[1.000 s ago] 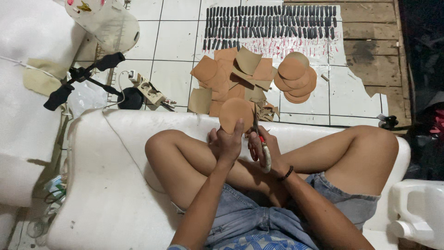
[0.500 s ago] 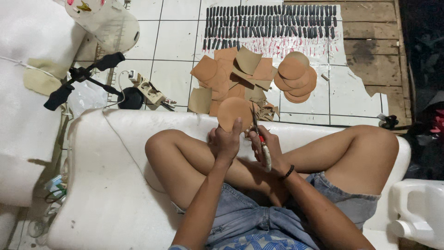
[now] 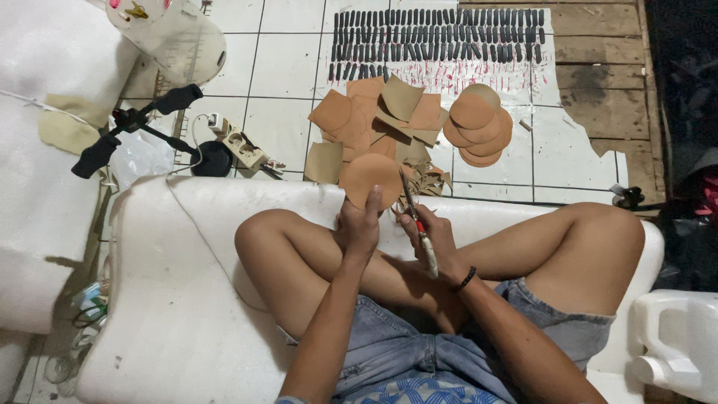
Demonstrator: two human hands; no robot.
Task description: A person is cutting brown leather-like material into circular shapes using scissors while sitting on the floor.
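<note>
My left hand (image 3: 359, 228) covers the lower edge of the brown disc (image 3: 370, 178). The scissors (image 3: 417, 224) blades are too thin to resolve, possibly parted. The white jug (image 3: 677, 344) is cut off at the right edge.

The brown disc (image 3: 370, 178) in the left hand (image 3: 359, 228) looks like matt cardboard, as do the cut pieces (image 3: 385, 120) on the glossy tiled floor (image 3: 288, 67). The scissors (image 3: 417, 224) show metal blades. The white cushion (image 3: 172, 299) looks soft and slightly rough; the shorts (image 3: 419, 352) are denim.
</note>
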